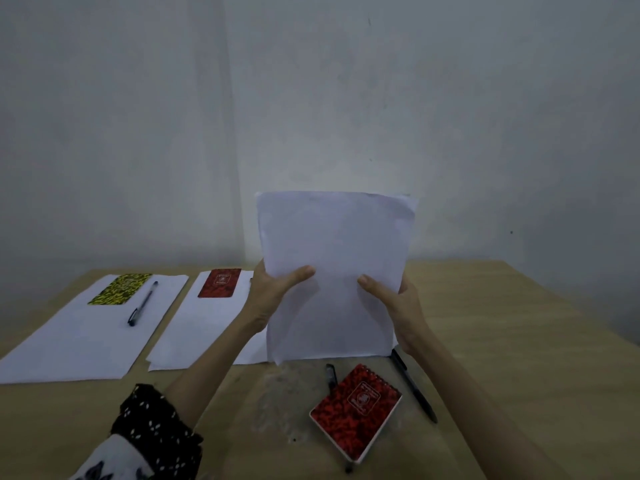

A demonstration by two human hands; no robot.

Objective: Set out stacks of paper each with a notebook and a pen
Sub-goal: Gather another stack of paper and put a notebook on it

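Observation:
I hold a stack of white paper (334, 258) upright, its lower edge resting on the wooden table (502, 334). My left hand (273, 292) grips its left side and my right hand (398, 303) its right side, thumbs on the front. At the far left lies a paper stack (79, 341) with a yellow notebook (119, 289) and a pen (142, 303) on it. Beside it a second stack (197, 327) carries a red notebook (219, 283). A red spiral notebook (356, 410) lies near me, partly over one dark pen (331, 375), with another pen (414, 386) to its right.
A pale wall stands right behind the table's far edge. The table's right half is bare wood. A worn, pale patch (277, 403) marks the surface near the front. My left sleeve (156, 431) is dark with white dots.

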